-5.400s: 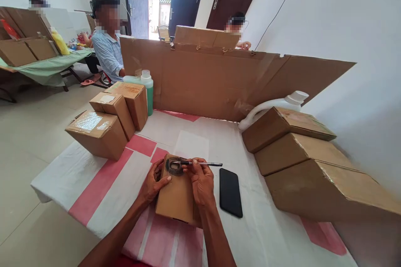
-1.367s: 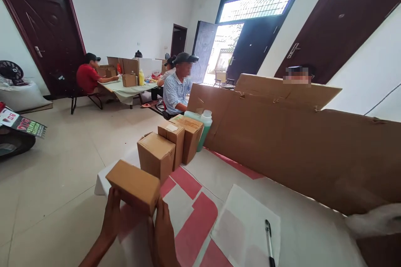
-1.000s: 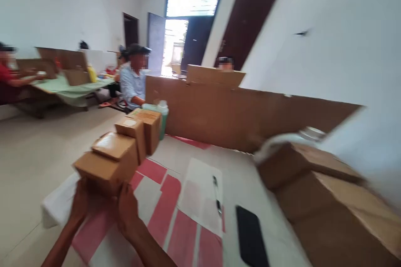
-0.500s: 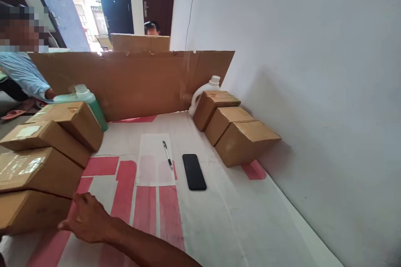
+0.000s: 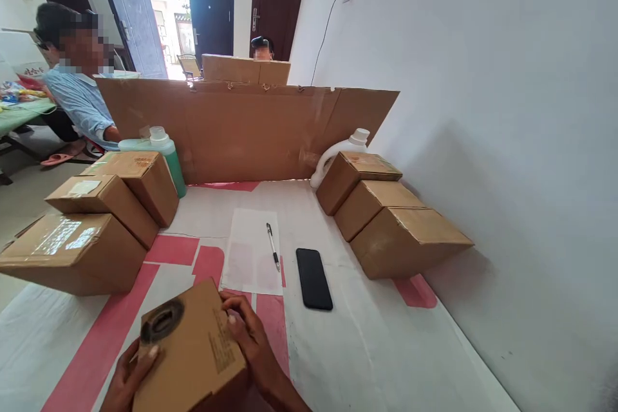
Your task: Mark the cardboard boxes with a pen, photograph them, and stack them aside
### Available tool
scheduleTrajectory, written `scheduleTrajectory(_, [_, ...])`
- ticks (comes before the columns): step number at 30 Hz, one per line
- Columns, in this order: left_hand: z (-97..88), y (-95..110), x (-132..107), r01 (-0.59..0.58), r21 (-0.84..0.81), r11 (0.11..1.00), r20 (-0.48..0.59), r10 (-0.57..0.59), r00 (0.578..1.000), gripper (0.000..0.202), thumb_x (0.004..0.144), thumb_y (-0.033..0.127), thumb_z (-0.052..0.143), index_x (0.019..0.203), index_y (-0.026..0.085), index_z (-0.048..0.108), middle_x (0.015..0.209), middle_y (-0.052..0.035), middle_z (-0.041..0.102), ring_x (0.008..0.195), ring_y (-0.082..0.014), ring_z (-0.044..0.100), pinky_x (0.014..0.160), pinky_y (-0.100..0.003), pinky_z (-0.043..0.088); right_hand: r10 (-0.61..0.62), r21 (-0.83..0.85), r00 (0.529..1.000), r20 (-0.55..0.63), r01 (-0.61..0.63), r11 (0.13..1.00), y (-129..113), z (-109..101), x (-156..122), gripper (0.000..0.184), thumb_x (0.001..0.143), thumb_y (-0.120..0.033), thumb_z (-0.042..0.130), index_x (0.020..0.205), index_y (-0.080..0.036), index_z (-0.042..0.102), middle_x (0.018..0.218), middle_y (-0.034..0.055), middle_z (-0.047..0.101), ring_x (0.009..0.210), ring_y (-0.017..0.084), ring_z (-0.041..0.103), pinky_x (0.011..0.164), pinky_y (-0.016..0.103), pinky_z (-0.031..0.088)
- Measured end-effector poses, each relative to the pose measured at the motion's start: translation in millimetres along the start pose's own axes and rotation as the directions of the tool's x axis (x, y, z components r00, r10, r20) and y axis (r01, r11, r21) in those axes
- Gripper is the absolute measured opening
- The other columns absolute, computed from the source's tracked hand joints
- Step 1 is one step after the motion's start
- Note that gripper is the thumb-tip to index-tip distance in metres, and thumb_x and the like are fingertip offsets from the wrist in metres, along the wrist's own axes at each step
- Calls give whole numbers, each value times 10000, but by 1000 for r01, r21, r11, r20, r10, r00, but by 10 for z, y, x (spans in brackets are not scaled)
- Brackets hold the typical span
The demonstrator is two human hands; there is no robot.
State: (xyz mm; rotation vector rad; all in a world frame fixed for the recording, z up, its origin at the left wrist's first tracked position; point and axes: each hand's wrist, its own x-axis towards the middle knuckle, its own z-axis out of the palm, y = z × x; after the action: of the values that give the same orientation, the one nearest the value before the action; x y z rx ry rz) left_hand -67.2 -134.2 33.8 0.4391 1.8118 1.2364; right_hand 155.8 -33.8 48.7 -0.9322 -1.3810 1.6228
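Note:
A brown cardboard box (image 5: 193, 341) is held between my two hands near the front of the covered table, tilted, with a dark round mark and some printed text on its upper face. My left hand (image 5: 128, 376) grips its left side, thumb on the upper face. At its right edge my right hand (image 5: 248, 328) is closed on it, fingers over the far corner. Beyond the box lie a white sheet of paper (image 5: 246, 251), a pen (image 5: 273, 248) resting on that sheet, and a black smartphone (image 5: 314, 279) to the right.
Several cardboard boxes (image 5: 91, 238) line the left side, with a green liquid jug (image 5: 174, 164) behind. Three more boxes (image 5: 410, 241) and a white jug (image 5: 333, 153) stand by the right wall. A cardboard panel (image 5: 241, 132) spans the back. A person (image 5: 80, 96) sits at far left.
The nearest box of the left row has come off and is now in both my hands at the front middle. My left hand has come into view, and the camera view has shifted left.

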Motion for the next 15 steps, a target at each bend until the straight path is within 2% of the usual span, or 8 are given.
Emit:
scheduleTrajectory(2, [214, 19, 33, 90, -93, 992, 128, -78, 989, 865, 607, 685, 817, 1360, 308, 619, 1119, -94, 787, 1069, -425, 728, 881, -566, 604, -41, -288, 977, -208, -21, 957, 63, -409, -24, 429, 969, -578, 474, 1202, -239, 598, 1268, 99, 649, 1122, 270, 616, 971, 402, 478])
scheduleTrajectory(3, [325, 41, 41, 109, -140, 984, 181, -83, 980, 910, 579, 649, 851, 1372, 275, 609, 1136, -110, 782, 1081, -426, 725, 917, -559, 592, -84, -459, 926, -368, -102, 882, 94, -627, -8, 482, 945, -564, 509, 1269, -212, 573, 1296, 136, 625, 1176, 301, 582, 1005, 438, 456])
scheduleTrajectory(4, [439, 69, 46, 121, -186, 975, 227, -77, 971, 930, 565, 609, 877, 1379, 255, 600, 1156, -118, 775, 1098, -427, 718, 948, -550, 579, -126, -595, 847, -516, -249, 764, 119, -843, 19, 561, 903, -549, 569, 1309, -162, 549, 1327, 189, 589, 1243, 345, 529, 1039, 485, 427])
scheduleTrajectory(6, [667, 129, 61, 133, -260, 957, 307, -49, 951, 926, 565, 541, 905, 1381, 239, 590, 1202, -119, 759, 1142, -426, 698, 995, -535, 557, -120, -644, 698, -706, -562, 519, 144, -1218, 94, 651, 818, -528, 673, 1275, -79, 561, 1311, 276, 550, 1292, 438, 458, 1034, 582, 398])
scheduleTrajectory(7, [777, 157, 78, 128, -281, 951, 341, -26, 940, 908, 574, 523, 907, 1376, 236, 591, 1225, -119, 750, 1168, -424, 684, 1011, -530, 549, -98, -621, 654, -750, -647, 442, 146, -1359, 133, 646, 777, -506, 718, 1225, -60, 586, 1273, 295, 556, 1282, 468, 455, 1010, 605, 404])
scheduleTrajectory(8, [881, 181, 103, 114, -288, 951, 369, 1, 929, 882, 590, 520, 903, 1365, 233, 595, 1245, -121, 742, 1195, -424, 668, 1023, -528, 542, -71, -600, 632, -772, -687, 411, 144, -1464, 170, 621, 742, -477, 753, 1174, -56, 607, 1234, 298, 569, 1259, 482, 472, 981, 608, 420])
scheduleTrajectory(11, [1107, 196, 220, 16, -250, 968, 417, 93, 904, 866, 605, 546, 890, 1345, 204, 597, 1300, -147, 708, 1273, -430, 611, 1069, -529, 513, -25, -568, 630, -776, -682, 459, 136, -1602, 250, 646, 640, -409, 821, 1129, -45, 608, 1200, 310, 587, 1218, 489, 524, 924, 558, 467])
scheduleTrajectory(15, [1159, 81, 368, -104, -219, 970, 471, 198, 859, 1016, 531, 577, 917, 1393, 191, 541, 1403, -184, 625, 1375, -444, 509, 1154, -533, 430, 65, -479, 620, -782, -664, 575, 157, -1641, 277, 772, 565, -423, 843, 1159, -15, 567, 1229, 373, 586, 1201, 516, 557, 916, 546, 473])
